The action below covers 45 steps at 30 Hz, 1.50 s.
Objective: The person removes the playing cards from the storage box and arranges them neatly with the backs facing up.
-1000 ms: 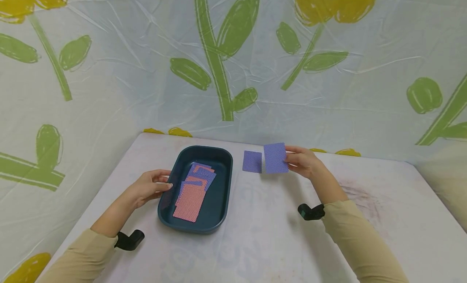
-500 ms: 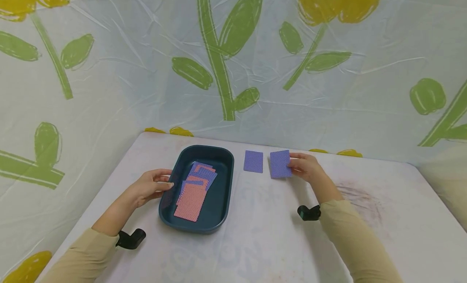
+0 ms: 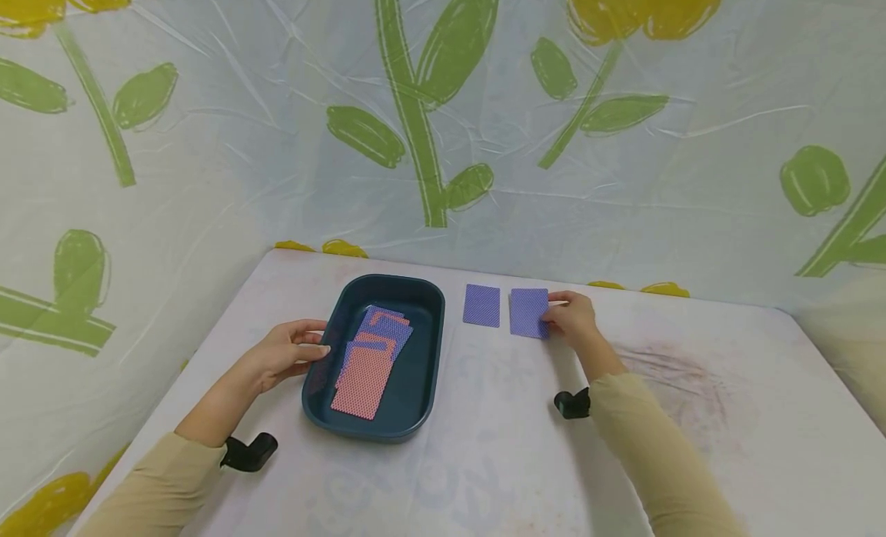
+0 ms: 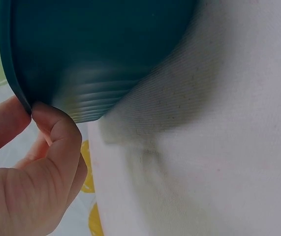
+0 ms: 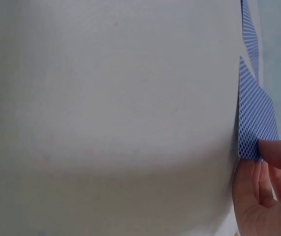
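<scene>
Left hand (image 3: 280, 358): pinches tray (image 3: 407, 391) by its rim at nine o'clock, presumably steadying it.
Right hand (image 3: 576, 318): pinches blue card (image 3: 527, 312) at three o'clock (thumb uppermost), likely for control.
Second card (image 3: 481, 305): nine o'clock of that, tray beyond.

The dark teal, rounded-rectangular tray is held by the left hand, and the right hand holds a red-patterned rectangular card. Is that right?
Not quite: the head view shows the card in the right hand is blue-patterned. The left hand does hold the tray.
</scene>
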Available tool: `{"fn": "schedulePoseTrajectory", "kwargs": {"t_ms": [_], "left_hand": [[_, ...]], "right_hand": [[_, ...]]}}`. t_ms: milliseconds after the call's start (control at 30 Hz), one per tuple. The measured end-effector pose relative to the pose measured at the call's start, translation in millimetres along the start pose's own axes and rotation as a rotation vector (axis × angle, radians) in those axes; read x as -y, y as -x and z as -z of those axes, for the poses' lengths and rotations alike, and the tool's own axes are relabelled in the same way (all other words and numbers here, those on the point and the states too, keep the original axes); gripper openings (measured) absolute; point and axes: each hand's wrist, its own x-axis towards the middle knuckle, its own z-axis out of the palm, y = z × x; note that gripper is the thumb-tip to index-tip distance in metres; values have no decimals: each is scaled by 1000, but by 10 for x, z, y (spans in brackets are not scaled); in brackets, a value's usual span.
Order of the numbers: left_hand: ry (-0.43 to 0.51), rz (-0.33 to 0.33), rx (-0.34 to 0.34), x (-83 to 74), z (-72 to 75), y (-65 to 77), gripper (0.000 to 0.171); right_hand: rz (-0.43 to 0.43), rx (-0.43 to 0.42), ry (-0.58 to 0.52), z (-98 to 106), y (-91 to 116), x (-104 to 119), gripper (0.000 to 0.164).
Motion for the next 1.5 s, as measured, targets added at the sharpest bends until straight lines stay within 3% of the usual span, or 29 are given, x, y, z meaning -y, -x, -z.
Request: {"fn": "schedulePoseTrajectory", "kwargs": {"t_ms": [267,733,1167,1500], "left_hand": [[-10,0,-6,-2,-4,0,56],[-7,-2,-6,5,0,2,56],[-10,-2,-10,-7,-9,13,56],[-6,-3,-13,-5,-15,18,55]], "right_hand": [[31,-89,138,-112,-15,17,43],[203,-154,492,-197,-7,52,39],[111,-104,606,-237,18,113,51],[127,-35,552,-269,111,346,44]]}}
